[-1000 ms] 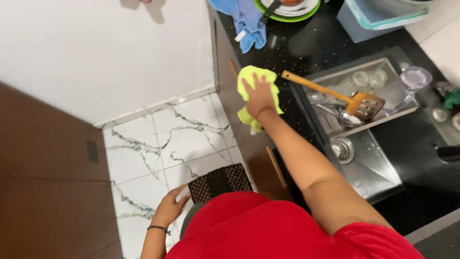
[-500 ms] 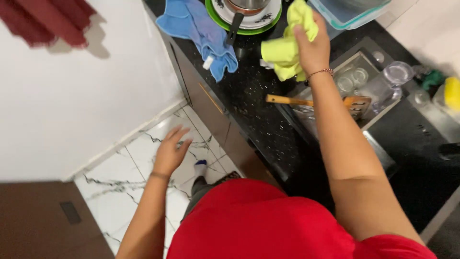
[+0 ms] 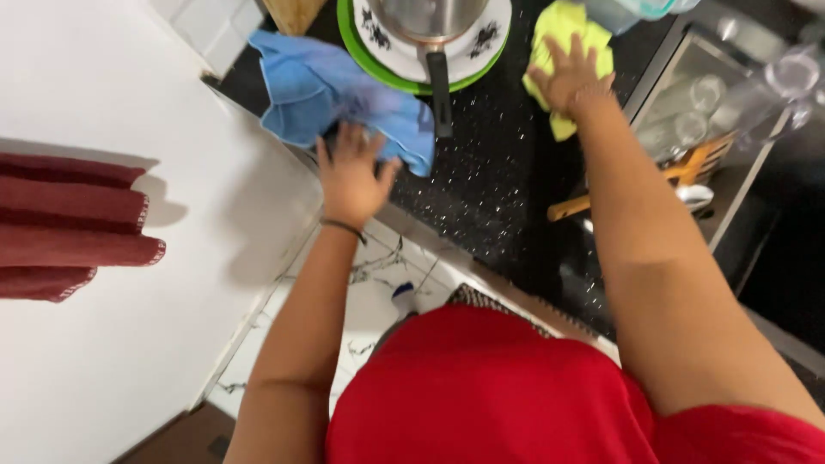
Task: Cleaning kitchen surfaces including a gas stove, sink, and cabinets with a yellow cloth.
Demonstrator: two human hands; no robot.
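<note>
Black speckled countertop (image 3: 498, 172) runs along the upper middle of the view, between a white wall on the left and a steel sink (image 3: 730, 155) on the right. On it lies a yellow-green cloth (image 3: 563, 26), bunched, under the right hand (image 3: 571, 77), which presses flat on it with fingers spread; it grips nothing, the palm simply bearing down. The cloth sits at the far side of the counter from the person, straight ahead of the right arm, near the sink's edge.

To the left, a blue cloth (image 3: 318, 86) lies crumpled over the counter's corner, its long axis running left to right. The left hand (image 3: 352, 176) reaches up to its near edge, fingers open and loosely curled, touching the fabric or just about to; a firm hold cannot be told. The left hand is the nearer one to it by far.

Between the two cloths stands a steel pan (image 3: 425, 17) on a green-rimmed plate (image 3: 361, 47), its dark handle pointing toward the person. Glasses and a wooden spatula (image 3: 679, 167) rest in the sink. A dark red towel (image 3: 69, 223) hangs on the wall.
</note>
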